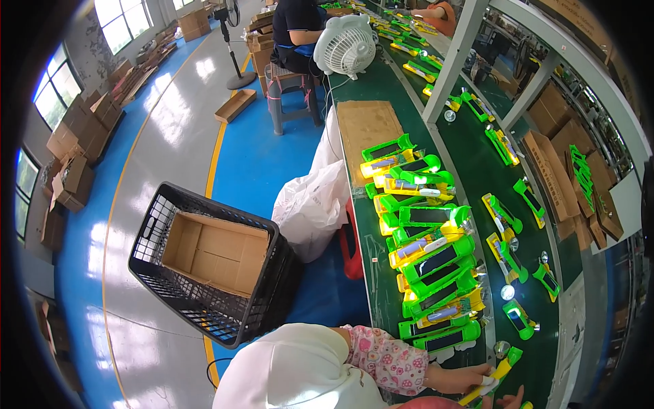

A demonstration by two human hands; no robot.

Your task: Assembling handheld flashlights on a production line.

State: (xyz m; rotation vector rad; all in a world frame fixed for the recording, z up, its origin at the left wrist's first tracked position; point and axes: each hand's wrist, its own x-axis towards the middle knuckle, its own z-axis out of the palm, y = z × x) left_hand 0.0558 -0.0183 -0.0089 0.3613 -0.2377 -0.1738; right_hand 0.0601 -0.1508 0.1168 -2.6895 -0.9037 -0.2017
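At the lower right, my left hand (465, 378), below a pink floral sleeve, is closed around a yellow and green solar flashlight (505, 367). A round, shiny reflector (502, 349) lies beside its upper end. My right hand (509, 397) is partly cut off by the lower edge; its visible fingers are apart, close to the flashlight's lower part. Nearest to the left hand is a long pile of green and yellow solar flashlights (439, 273) with dark panels, some with their yellow inner sides showing. More flashlight bodies (519, 320) with reflectors lie to the right of the pile.
A green work table (381, 300) runs far ahead, carrying a cardboard sheet (371, 129) and white fan (347, 48). Left stand a black crate (197, 327) holding a cardboard box (218, 252), and a white bag (313, 211). Ahead, a person (293, 31) sits on a stool (276, 102). A white frame post (455, 65) stands right.
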